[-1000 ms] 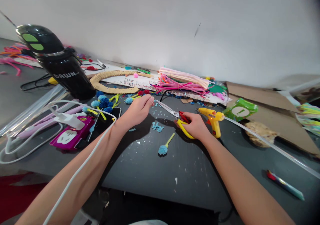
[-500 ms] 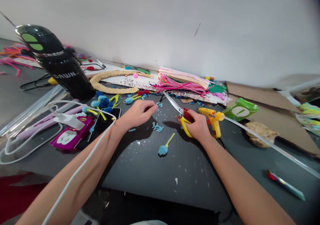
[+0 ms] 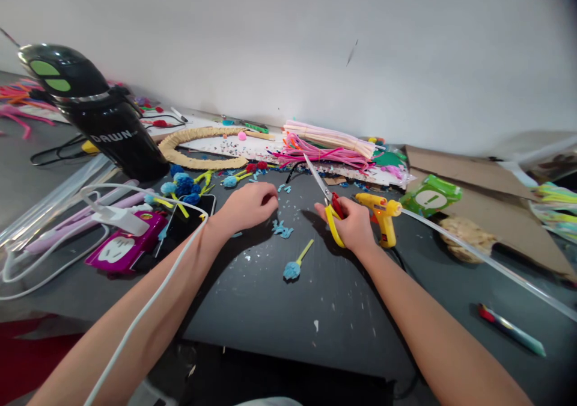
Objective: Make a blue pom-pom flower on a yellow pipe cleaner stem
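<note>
One big grey bench [image 3: 265,334] carries everything. One tall black bottle [image 3: 112,117] stands at the far left. One tan curved band [image 3: 171,150] lies near the wall, its open side facing right. Two bundles of fuzzy sticks lie to its right, one cream [image 3: 329,136] and one pink [image 3: 324,152], both running from side to side.

There are two hands. The left hand [image 3: 250,204] has its fingers curled in, and I cannot tell if anything is inside. The right hand [image 3: 354,222] grips one pair of scissors [image 3: 328,196] by the red and yellow handles. The scissors are over the bench, between the hands and the pink bundle. Their long line runs away from the person, leaning left, with the tip at the far end.

One yellow glue gun [image 3: 383,213] is just right of the right hand. One blue puff [image 3: 293,270] lies in front, its one stem pointing away and to the right. Small blue bits [image 3: 282,230] lie in a little heap behind it.
</note>
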Action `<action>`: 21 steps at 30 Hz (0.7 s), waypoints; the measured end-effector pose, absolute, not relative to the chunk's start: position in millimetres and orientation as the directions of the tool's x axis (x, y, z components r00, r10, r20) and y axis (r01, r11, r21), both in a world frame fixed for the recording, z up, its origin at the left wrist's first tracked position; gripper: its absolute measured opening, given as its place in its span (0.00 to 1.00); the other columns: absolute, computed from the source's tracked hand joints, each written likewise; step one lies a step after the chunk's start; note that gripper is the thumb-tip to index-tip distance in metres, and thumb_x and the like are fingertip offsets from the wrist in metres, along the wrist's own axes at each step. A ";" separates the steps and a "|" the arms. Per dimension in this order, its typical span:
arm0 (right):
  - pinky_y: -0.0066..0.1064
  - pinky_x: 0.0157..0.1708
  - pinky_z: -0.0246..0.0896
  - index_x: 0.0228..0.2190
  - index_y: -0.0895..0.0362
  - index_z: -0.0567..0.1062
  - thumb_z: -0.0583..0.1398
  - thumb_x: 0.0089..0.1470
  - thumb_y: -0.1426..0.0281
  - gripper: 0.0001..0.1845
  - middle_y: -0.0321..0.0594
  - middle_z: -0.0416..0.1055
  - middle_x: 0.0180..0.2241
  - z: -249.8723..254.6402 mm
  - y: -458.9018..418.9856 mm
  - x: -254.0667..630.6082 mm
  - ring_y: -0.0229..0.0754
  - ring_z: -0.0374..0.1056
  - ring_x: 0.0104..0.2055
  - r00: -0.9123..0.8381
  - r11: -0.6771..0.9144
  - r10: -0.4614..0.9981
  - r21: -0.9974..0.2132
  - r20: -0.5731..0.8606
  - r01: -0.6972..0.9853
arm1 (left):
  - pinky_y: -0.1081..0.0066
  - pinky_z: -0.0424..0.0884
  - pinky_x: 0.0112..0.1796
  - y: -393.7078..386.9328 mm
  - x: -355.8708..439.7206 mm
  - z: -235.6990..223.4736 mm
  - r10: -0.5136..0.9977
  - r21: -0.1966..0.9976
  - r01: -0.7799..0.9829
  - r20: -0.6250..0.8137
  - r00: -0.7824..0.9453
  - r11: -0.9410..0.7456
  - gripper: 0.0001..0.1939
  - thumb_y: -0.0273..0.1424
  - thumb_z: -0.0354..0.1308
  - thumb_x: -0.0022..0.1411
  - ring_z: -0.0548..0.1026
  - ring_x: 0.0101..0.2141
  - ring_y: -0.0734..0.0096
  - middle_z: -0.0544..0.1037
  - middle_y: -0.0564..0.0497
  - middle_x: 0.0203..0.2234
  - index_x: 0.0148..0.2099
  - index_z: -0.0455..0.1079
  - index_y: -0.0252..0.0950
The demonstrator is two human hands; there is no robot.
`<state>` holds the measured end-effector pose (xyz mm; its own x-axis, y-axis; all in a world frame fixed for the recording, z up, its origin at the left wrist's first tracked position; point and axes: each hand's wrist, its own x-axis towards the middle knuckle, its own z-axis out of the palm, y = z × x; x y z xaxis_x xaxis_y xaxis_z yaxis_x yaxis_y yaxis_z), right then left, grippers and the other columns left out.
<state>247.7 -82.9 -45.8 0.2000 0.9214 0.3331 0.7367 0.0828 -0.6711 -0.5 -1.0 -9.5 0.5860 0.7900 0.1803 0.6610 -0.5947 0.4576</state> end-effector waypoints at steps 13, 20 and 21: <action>0.27 0.24 0.46 0.21 0.55 0.63 0.63 0.48 0.49 0.24 0.31 0.60 0.19 -39.9 -83.1 241.6 0.35 0.52 0.23 0.151 0.062 0.939 -0.584 0.308 0.809 | 0.64 0.68 0.43 20.6 0.9 -36.0 0.820 0.271 0.774 0.224 0.527 -0.572 0.19 0.33 0.47 0.66 0.72 0.41 0.60 0.72 0.45 0.38 0.52 0.74 0.39; 0.27 0.24 0.48 0.21 0.55 0.64 0.61 0.49 0.48 0.24 0.32 0.61 0.19 -41.8 -83.3 242.8 0.35 0.54 0.22 0.134 0.077 0.935 -0.558 0.328 0.826 | 0.65 0.66 0.39 24.6 1.3 -38.4 0.817 0.235 0.785 0.230 0.529 -0.574 0.13 0.33 0.49 0.65 0.72 0.38 0.61 0.73 0.45 0.36 0.41 0.75 0.37; 0.27 0.24 0.48 0.21 0.55 0.64 0.61 0.50 0.48 0.24 0.32 0.62 0.19 -41.8 -83.5 242.8 0.35 0.54 0.22 0.132 0.078 0.935 -0.555 0.328 0.828 | 0.65 0.66 0.39 25.2 1.5 -38.7 0.818 0.233 0.786 0.233 0.526 -0.572 0.13 0.33 0.49 0.65 0.72 0.38 0.61 0.73 0.45 0.36 0.39 0.74 0.36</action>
<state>242.8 -83.5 -41.8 0.1325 0.9353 0.3282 0.8279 0.0776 -0.5554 1.5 25.2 -38.7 0.5264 0.8177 0.2328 0.7862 -0.5724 0.2329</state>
